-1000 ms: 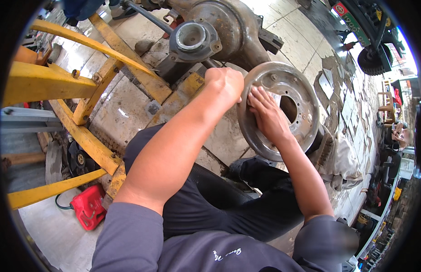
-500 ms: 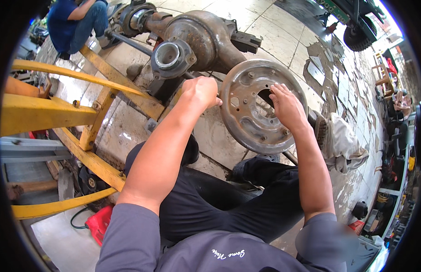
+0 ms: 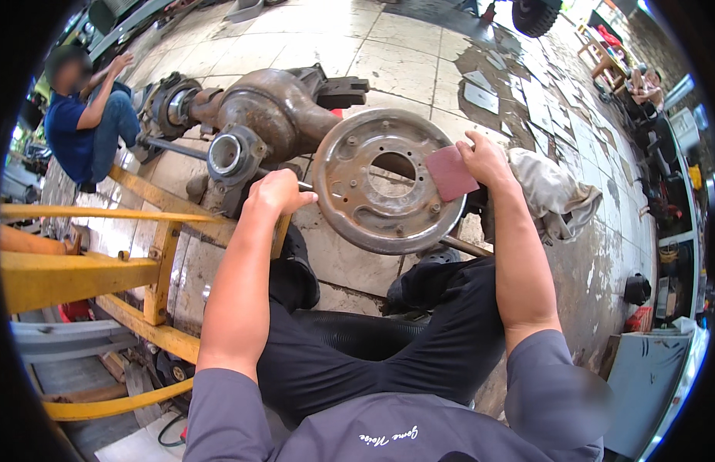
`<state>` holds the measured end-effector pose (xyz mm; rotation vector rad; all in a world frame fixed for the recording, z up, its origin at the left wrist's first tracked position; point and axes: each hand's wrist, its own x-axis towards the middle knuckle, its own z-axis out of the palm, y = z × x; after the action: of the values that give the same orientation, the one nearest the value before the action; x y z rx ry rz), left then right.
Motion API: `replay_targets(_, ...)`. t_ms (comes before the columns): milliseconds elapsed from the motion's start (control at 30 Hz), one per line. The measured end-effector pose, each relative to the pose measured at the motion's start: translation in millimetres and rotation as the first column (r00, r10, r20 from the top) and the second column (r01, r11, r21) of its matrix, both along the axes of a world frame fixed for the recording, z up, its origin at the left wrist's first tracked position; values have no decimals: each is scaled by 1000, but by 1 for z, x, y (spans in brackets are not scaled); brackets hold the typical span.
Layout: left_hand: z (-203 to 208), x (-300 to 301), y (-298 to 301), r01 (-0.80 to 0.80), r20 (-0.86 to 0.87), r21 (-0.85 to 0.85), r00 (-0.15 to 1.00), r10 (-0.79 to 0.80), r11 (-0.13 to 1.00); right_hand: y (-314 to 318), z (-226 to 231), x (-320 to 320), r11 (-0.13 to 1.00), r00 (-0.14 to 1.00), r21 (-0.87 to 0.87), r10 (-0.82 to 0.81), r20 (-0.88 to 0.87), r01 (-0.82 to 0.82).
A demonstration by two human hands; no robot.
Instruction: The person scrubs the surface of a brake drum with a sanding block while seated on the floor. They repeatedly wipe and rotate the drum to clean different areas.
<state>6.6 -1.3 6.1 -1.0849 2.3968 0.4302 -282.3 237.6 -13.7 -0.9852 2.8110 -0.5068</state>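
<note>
A round, rust-stained brake backing plate (image 3: pixel 356 165) with a central opening and several holes stands tilted in front of me. My left hand (image 3: pixel 274 192) is closed at its left rim. The thumb reaches the edge, while the curled fingers are mostly hidden. At the plate's right side, my right hand (image 3: pixel 487 162) pinches a square of reddish-brown sandpaper (image 3: pixel 450 174), which overlaps the plate's face. Whether the sheet presses on the metal, I cannot tell. Just beyond is a rusty axle housing (image 3: pixel 269 108) with an open round flange (image 3: pixel 228 158).
A yellow steel frame (image 3: pixel 80 269) stands close on my left. Another person (image 3: pixel 88 115) squats at the far left with hands raised. A grey cloth (image 3: pixel 554 192) hangs right of the plate. Broken floor tiles (image 3: pixel 481 96) lie farther off, and shelves (image 3: pixel 681 262) line the right edge.
The view has shifted, so the plate and axle appear farther left. The sandpaper under my right hand now shows, toward the plate's right rim. The other person has raised their hands.
</note>
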Motion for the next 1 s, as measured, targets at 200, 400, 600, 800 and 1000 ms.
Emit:
replay_targets(200, 3, -4, -1, 38, -59, -4, 998, -38, 999, 66, 73, -7, 978, 970, -147, -172, -173, 148)
replay_targets(400, -1, -6, 1, 66, 11, 1, 998, -66, 998, 202, 93, -46, 891, 846, -37, -441, -299, 452)
replay_targets(600, -2, -9, -2, 75, 29, -14, 997, -75, 997, 245, 53, -52, 830, 834, -81, -547, 67, 551)
replay_targets(800, -1, -13, 2, 62, 12, -11, 998, -62, 998, 259, 46, -96, 773, 854, -378, -508, 113, 510)
replay_targets(1000, -4, -13, 0, 79, 17, 10, 997, -79, 997, 227, 105, -124, 377, 890, -843, -396, 226, 383)
